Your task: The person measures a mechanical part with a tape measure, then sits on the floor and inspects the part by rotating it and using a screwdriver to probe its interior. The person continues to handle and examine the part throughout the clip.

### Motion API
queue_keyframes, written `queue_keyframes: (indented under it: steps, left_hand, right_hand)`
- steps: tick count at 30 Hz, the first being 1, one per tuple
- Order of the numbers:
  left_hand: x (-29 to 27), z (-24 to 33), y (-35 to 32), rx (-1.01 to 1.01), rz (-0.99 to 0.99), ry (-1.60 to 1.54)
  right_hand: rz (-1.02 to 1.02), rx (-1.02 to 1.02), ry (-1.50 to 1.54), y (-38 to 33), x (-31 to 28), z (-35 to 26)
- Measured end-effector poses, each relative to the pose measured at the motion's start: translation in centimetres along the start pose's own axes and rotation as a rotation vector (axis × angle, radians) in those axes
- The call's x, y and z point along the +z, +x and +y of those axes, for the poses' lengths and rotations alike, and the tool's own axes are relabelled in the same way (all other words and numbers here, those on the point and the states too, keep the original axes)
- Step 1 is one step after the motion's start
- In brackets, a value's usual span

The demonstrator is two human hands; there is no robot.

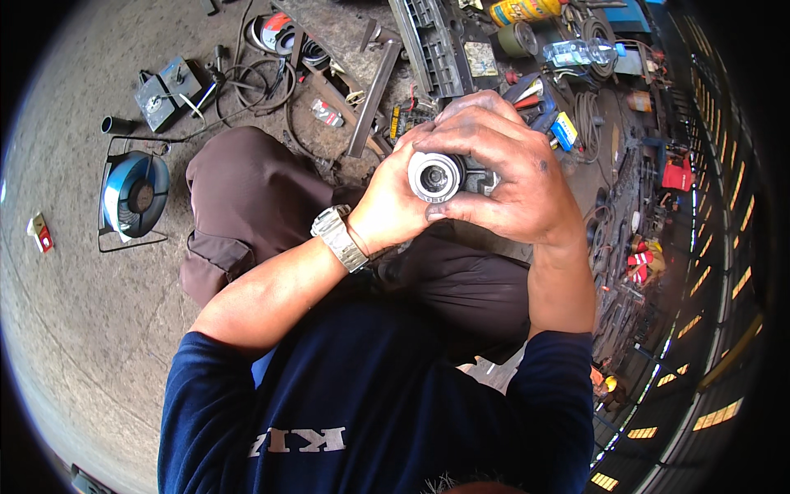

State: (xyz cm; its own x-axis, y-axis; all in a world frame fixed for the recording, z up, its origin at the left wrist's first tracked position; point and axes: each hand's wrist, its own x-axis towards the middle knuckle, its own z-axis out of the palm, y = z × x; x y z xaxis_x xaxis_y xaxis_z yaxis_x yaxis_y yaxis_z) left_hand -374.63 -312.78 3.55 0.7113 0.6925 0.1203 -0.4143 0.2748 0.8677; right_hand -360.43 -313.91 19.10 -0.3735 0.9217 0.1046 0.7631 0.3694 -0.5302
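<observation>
Metal part (pixel 434 176): far end hid, prob. R hand (pixel 518 169)

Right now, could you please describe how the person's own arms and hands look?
The left hand and right hand are ungloved, the right with dark smudges. A silver metal-link watch circles the left wrist; dark blue sleeves leave the forearms bare.

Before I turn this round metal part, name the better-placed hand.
Probably the right hand: its thumb and fingers span the round metal part, while the left hand lies against it, grip largely hidden.
</observation>
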Motion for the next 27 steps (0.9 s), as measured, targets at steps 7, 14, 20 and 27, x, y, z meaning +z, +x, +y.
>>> queue_keyframes:
  steps: [7, 14, 20, 27]
  left_hand:
    - [0.0, -1.2, 0.2, 0.093, 0.076, 0.004]
    - [0.2, -0.7, 0.5, -0.007, 0.036, -0.006]
    - [0.7, -0.7, 0.4, -0.007, 0.061, -0.029]
    - [0.9, -0.3, -0.1, 0.045, 0.047, 0.03]
  right_hand:
    - [0.04, 0.051, -0.033, 0.3, 0.1, -0.3]
    - [0.07, 0.038, -0.017, -0.5, 0.1, 0.2]
    - [0.111, 0.051, 0.011, -1.2, 0.3, 0.4]
    - [0.112, 0.047, 0.013, -1.8, 0.3, -0.4]
